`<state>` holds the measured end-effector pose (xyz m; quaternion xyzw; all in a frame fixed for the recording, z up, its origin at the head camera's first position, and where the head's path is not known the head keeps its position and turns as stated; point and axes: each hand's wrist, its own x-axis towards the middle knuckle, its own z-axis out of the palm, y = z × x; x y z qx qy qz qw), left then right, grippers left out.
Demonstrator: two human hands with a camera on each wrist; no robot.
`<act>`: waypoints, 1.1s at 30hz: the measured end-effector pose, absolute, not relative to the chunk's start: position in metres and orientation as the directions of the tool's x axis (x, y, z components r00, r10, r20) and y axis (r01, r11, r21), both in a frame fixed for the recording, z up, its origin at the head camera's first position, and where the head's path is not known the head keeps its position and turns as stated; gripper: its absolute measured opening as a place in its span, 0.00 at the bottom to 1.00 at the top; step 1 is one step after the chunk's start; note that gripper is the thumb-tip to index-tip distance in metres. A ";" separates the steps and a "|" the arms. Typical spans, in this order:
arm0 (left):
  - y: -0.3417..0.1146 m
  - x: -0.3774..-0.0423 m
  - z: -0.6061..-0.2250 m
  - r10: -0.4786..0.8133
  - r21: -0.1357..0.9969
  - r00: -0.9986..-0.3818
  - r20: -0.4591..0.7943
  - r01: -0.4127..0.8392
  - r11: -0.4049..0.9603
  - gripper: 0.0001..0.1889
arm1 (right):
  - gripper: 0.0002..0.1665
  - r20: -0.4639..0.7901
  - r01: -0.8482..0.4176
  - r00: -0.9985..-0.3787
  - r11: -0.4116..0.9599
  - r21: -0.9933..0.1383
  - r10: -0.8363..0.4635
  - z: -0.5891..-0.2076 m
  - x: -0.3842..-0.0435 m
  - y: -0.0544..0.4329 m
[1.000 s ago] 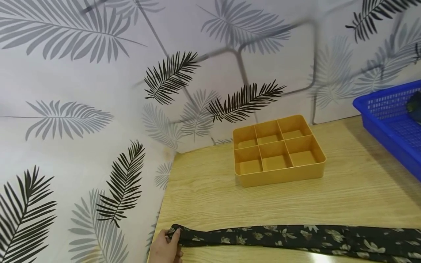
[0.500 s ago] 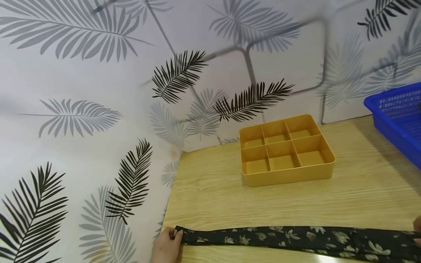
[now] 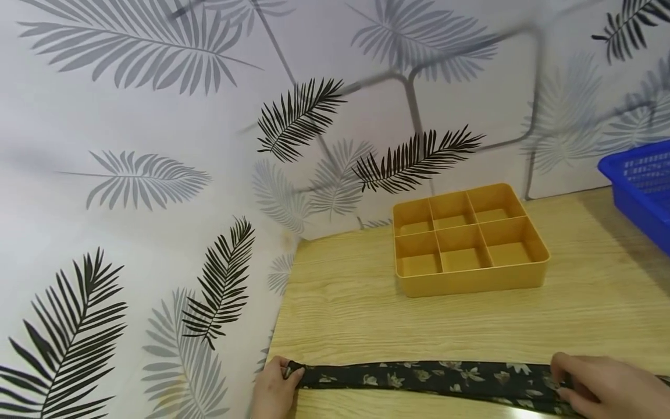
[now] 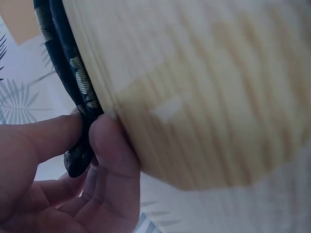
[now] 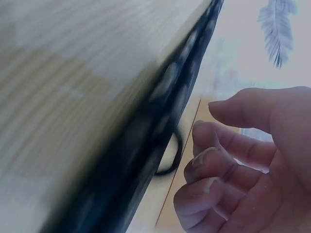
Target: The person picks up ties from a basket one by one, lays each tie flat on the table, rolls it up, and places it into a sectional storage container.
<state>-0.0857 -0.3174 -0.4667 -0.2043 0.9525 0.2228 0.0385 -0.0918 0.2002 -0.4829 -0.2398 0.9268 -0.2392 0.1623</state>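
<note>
A long folded strip of black floral cloth [image 3: 450, 375] lies across the front of the wooden table. At its left end, my left hand [image 3: 274, 387] pinches the fabric; the left wrist view shows the cloth [image 4: 73, 77] between thumb and fingers. My right hand [image 3: 602, 384] is over the strip's right part in the head view. In the right wrist view, that hand [image 5: 248, 160] has loosely bent fingers beside the cloth [image 5: 146, 131], apart from it. A thin dark loop [image 5: 179, 155] sticks out from the cloth's edge. The strip's far right is partly hidden by the right hand.
A yellow divided box [image 3: 471, 282] with several compartments stands on the wooden table [image 3: 340, 308] behind the cloth. At the right edge is a blue plastic basket [image 3: 635, 198]. A leaf-patterned wall [image 3: 209, 116] borders the table at the back and left.
The right hand has come in from the right edge and moved left over the cloth. The left hand keeps its pinch on the left end. The whole head view has shifted slightly.
</note>
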 end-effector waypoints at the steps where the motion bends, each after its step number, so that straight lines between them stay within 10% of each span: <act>1: -0.317 -0.085 -0.467 -0.369 0.406 -0.916 -0.153 -0.399 0.822 0.13 | 0.09 -0.202 -0.361 -0.822 0.761 -0.539 -0.533 -0.479 -0.094 0.189; 14: -0.313 -0.091 -0.469 -0.414 0.407 -0.900 -0.135 -0.431 0.805 0.13 | 0.09 0.093 -0.683 -0.646 0.520 -0.513 -0.757 -0.459 -0.107 0.095; 33: -0.314 -0.089 -0.469 -0.404 0.410 -0.903 -0.148 -0.427 0.806 0.13 | 0.04 0.021 -0.584 -0.511 0.329 -0.742 -0.859 -0.437 -0.116 -0.032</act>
